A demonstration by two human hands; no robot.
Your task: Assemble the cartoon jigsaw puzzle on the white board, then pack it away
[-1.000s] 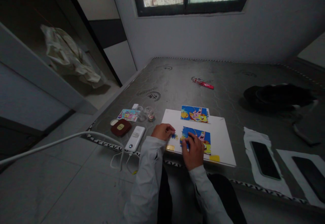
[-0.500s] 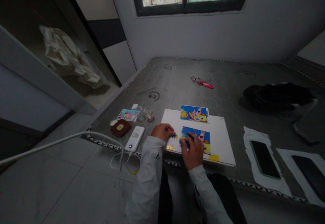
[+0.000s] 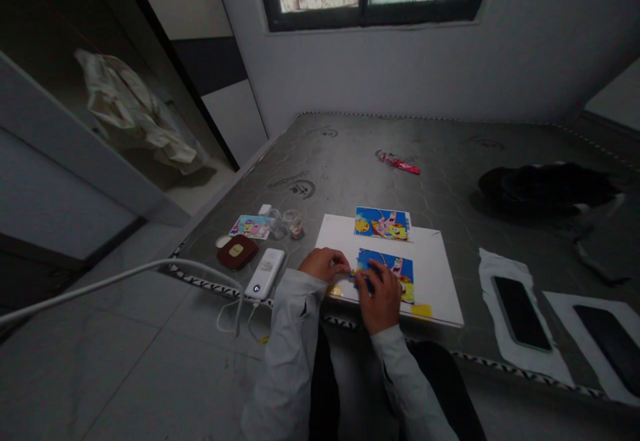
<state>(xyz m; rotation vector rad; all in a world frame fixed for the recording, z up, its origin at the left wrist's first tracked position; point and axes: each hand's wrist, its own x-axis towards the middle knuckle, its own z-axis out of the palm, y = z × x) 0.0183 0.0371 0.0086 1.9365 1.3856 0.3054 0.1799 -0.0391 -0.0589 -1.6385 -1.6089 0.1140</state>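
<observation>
On the grey quilted mattress (image 3: 350,161) lies a white rectangular board (image 3: 435,281) carrying a blue cartoon picture card (image 3: 383,224) and, nearer you, a part-built blue cartoon jigsaw (image 3: 385,271). Your left hand (image 3: 324,263) sits at the jigsaw's left edge, your right hand (image 3: 380,298) over it, fingers (image 3: 336,261) curled; whether they grip a piece, you cannot tell. A white power bank (image 3: 265,273) lies just left of the board.

Just left of the left hand's fingers (image 3: 334,261), a white rectangular power bank (image 3: 265,274) blocks the way; ahead, a blue cartoon picture (image 3: 383,224) lies on the white board (image 3: 440,281), before the grey quilted mattress (image 3: 350,168).
</observation>
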